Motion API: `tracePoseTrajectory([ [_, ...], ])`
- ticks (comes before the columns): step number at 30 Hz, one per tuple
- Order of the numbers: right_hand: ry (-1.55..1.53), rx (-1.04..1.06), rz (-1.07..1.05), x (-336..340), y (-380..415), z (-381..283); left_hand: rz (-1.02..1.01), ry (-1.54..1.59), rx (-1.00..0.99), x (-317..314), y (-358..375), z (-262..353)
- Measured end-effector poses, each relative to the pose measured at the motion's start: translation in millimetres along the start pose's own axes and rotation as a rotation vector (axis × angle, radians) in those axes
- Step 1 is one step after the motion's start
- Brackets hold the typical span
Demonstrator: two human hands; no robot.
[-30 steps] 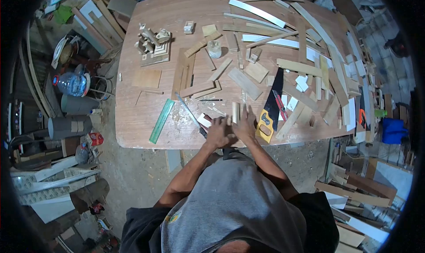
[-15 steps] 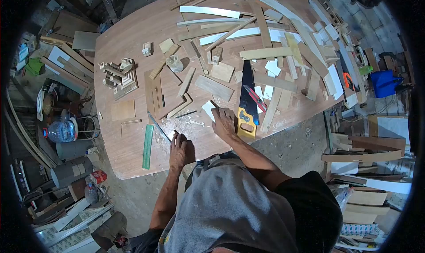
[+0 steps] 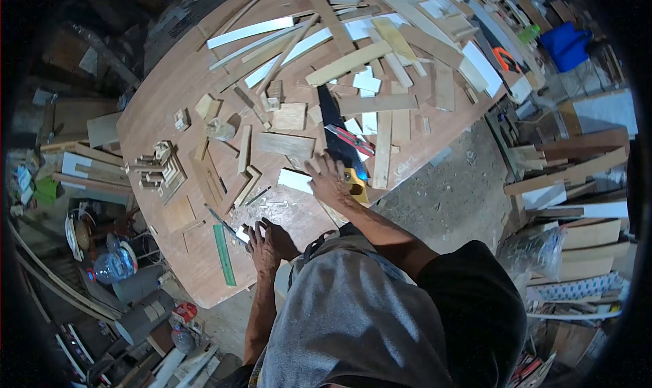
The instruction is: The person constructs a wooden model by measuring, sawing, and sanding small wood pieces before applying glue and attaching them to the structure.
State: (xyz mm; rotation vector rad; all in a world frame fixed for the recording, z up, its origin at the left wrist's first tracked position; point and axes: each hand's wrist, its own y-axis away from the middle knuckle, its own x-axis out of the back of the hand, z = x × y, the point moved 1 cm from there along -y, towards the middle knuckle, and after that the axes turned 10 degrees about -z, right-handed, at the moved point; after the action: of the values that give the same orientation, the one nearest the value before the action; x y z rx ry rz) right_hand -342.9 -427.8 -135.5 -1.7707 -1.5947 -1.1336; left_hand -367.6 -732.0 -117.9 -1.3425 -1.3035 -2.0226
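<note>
My left hand (image 3: pixel 263 245) is low over the table's near edge, fingers bent down on a small white piece (image 3: pixel 242 234). A thin dark strip (image 3: pixel 221 218) runs from that piece toward the upper left, with a green ruler (image 3: pixel 223 255) beside it. My right hand (image 3: pixel 329 179) rests palm down with its fingers spread, at the right end of a white rectangular piece (image 3: pixel 295 181). Just right of it lies a handsaw with a yellow handle (image 3: pixel 356 188), partly behind the hand. A red utility knife (image 3: pixel 350 140) crosses the saw's dark blade.
Wood strips and offcuts cover the table's far right, a pale board (image 3: pixel 350 62) among them. A clear jar (image 3: pixel 220 128) and a stepped wooden assembly (image 3: pixel 161 169) stand at left. Stacked boards (image 3: pixel 574 171) line the floor at right; a large water bottle (image 3: pixel 114 264) sits at left.
The view has turned, so the table appears rotated and shifted left. My right hand now lies nearer the saw handle, and more of the white rectangular piece shows. My left hand stays on the small piece.
</note>
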Motion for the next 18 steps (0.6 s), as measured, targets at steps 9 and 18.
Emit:
tracePoseTrajectory([
  [9,0.054,-0.390,0.185,21.3,14.7,51.2,0.031,-0.019,-0.284,12.2,-51.5,72.3],
  [18,0.013,-0.643,0.395,59.1,53.5,127.0,-0.126,-0.334,-0.498,26.2,-102.5,120.1],
])
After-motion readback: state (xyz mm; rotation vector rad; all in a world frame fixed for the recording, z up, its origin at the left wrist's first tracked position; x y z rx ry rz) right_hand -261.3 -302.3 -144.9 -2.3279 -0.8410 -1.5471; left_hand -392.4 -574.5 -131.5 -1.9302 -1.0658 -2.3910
